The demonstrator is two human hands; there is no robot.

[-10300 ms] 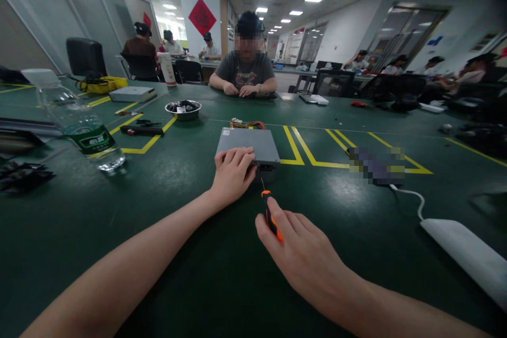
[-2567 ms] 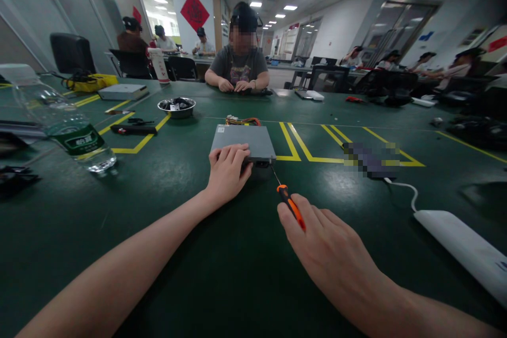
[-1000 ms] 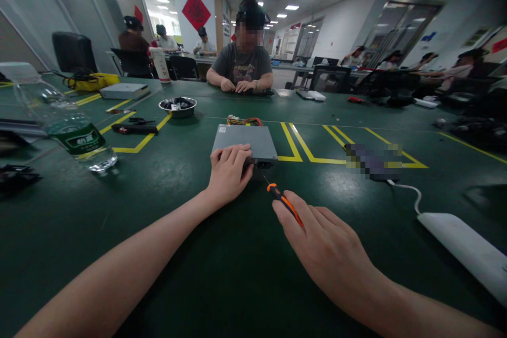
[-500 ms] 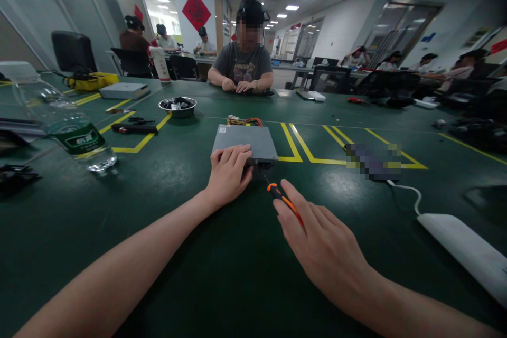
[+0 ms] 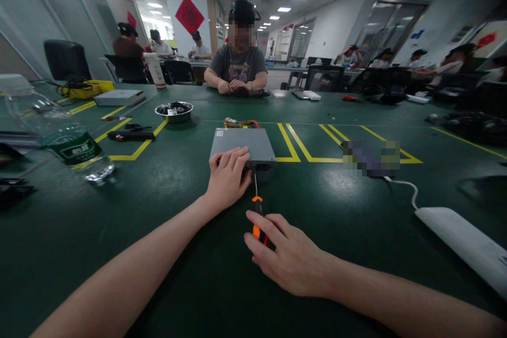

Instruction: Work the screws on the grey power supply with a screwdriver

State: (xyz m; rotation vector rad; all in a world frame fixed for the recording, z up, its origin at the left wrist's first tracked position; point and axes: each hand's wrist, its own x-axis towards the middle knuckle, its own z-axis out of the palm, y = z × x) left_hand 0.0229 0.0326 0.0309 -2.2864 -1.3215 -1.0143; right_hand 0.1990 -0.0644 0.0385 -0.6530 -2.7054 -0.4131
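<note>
Plainly, the left hand (image 5: 226, 177) is clasping a grey metal box (image 5: 257, 140)

Its half-bent fingers are holding the near edge, the box lying beneath them on the worktop (image 5: 206, 280). To their right, as I'm watching, the right hand (image 5: 287, 256) is loosely gripping a screwdriver (image 5: 257, 204), fingers curled, its shaft pointing forward at the box.

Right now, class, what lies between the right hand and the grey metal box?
In the head view, the orange-and-black screwdriver lies between them: its handle in the right hand, its shaft pointing at the grey metal box.
</note>
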